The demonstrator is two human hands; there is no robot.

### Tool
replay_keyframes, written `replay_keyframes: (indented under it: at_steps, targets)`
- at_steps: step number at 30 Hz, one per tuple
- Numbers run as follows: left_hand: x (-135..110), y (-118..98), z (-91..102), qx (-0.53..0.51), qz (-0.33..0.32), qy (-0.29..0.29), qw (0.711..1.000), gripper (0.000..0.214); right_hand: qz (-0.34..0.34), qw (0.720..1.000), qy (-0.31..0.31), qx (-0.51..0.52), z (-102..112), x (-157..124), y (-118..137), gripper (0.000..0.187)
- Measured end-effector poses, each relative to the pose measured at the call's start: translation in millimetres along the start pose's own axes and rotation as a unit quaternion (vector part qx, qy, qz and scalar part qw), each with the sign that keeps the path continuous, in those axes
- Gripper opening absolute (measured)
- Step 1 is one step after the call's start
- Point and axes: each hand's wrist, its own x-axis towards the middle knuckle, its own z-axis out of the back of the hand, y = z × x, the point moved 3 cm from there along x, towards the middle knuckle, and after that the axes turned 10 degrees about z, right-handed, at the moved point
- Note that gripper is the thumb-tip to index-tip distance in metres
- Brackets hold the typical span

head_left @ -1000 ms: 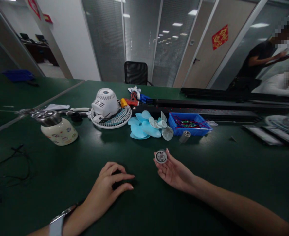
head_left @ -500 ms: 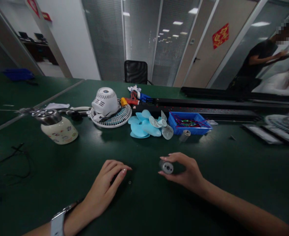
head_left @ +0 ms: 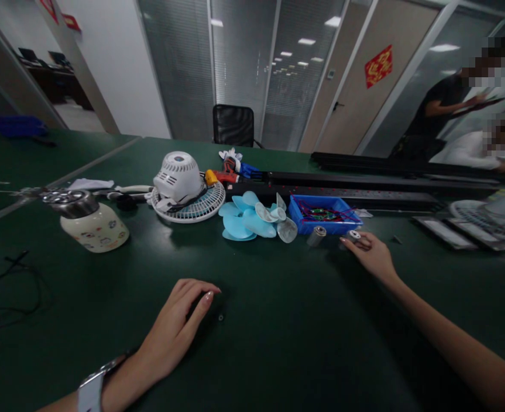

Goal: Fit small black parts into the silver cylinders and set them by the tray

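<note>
Fingers [head_left: 201, 286] of the left hand [head_left: 173, 332] are loosely bent, thumb a little short of the index tip, with nothing visible between them; the hand lies low over the table, apparently parked beside a tiny ring [head_left: 221, 317], just past the thumb. From where I stand, beyond that hand, a white fan head [head_left: 177, 177] sits on its round grille [head_left: 194, 219], which probably serves as a broad, steady base. Next come blue fan blades [head_left: 239, 223] and a clear fan blade [head_left: 286, 230], overlapping in one heap, seemingly grouped by kind. A metal cylinder [head_left: 318, 236] stands on end, perhaps so it cannot roll, before a blue tray [head_left: 333, 226] whose walls keep wired boards [head_left: 321, 214] together. Farther right, the right hand [head_left: 376, 257] pinches a second cylinder [head_left: 354, 235] by its sides, thumb nearest me and fingers behind, leaving the top face uncovered; blur hides whether its base touches the table. It is just in front of the tray's right corner. For room, a cream bottle [head_left: 100, 232] bounds the left; a wide stretch of green tabletop [head_left: 273, 320] lies between the hands; long black rails [head_left: 364, 183] close off the back, and flat panels [head_left: 443, 233] lie off to the right.
</note>
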Motion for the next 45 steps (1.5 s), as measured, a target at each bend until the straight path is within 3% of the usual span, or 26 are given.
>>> replay_keyframes:
  at_steps: [2,4,6,7,9,11,14,17,19,21,25,28,30,32,35,39,45]
  targets:
    - [-0.1,1.3,-0.1,-0.003,0.004,-0.004,1.000,0.025,0.057,0.996,-0.038,-0.056,2.6,-8.1,8.3,0.072]
    - [-0.1,2.7,0.0,-0.011,0.015,-0.013,1.000,0.026,0.135,0.976,-0.117,-0.120,4.2,-26.1,29.9,0.081]
    - [0.1,3.6,0.2,-0.020,0.028,-0.020,0.999,0.026,0.229,0.951,-0.136,-0.161,-5.2,-50.9,63.6,0.071]
    - [0.3,3.8,0.3,-0.023,0.034,-0.023,0.999,0.027,0.280,0.943,-0.100,-0.152,-15.9,-63.9,83.4,0.057]
    - [0.6,3.5,0.3,-0.025,0.041,-0.026,0.998,0.027,0.353,0.925,0.123,-0.068,-52.0,-89.5,123.1,0.037]
    - [0.9,2.9,0.2,-0.027,0.043,-0.032,0.998,0.027,0.364,0.885,0.289,0.027,-90.1,-111.7,158.6,0.043]
    - [1.0,2.6,-0.7,-0.037,0.041,-0.038,0.998,0.028,0.383,0.848,0.355,0.091,-137.1,-128.3,196.9,0.045]
    - [0.5,3.2,-1.6,-0.041,0.038,-0.036,0.998,0.028,0.421,0.823,0.367,0.104,-161.0,-133.1,210.9,0.029]
    - [0.0,3.8,-1.7,-0.040,0.040,-0.032,0.998,0.028,0.429,0.823,0.358,0.105,-157.0,-129.6,206.5,0.021]
    - [-0.2,4.1,-1.6,-0.039,0.047,-0.024,0.998,0.027,0.412,0.849,0.315,0.099,-134.9,-116.9,191.8,0.018]
    - [0.0,3.1,-0.9,-0.044,0.048,-0.012,0.998,0.027,0.310,0.944,0.108,0.028,-51.4,-63.5,133.7,0.020]
    - [0.2,2.6,-0.6,-0.041,0.044,-0.009,0.998,0.027,0.241,0.962,-0.085,-0.098,11.6,-21.9,79.4,0.025]
    - [0.2,2.7,-0.5,-0.036,0.040,-0.011,0.998,0.026,0.196,0.966,-0.099,-0.136,32.7,-2.4,46.7,0.029]
    - [0.3,2.8,-0.5,-0.031,0.037,-0.015,0.999,0.026,0.166,0.973,-0.073,-0.142,38.6,8.7,22.6,0.030]
    - [0.7,2.6,-1.1,-0.028,0.035,-0.012,0.999,0.026,0.156,0.977,-0.062,-0.134,35.2,13.3,6.9,0.030]
    - [1.1,1.7,-1.4,-0.026,0.035,-0.009,0.999,0.025,0.186,0.967,-0.103,-0.140,34.1,12.1,10.9,0.031]
    - [1.5,0.9,-0.6,-0.024,0.032,-0.016,0.999,0.024,0.232,0.964,-0.028,-0.131,27.6,14.7,11.8,0.033]
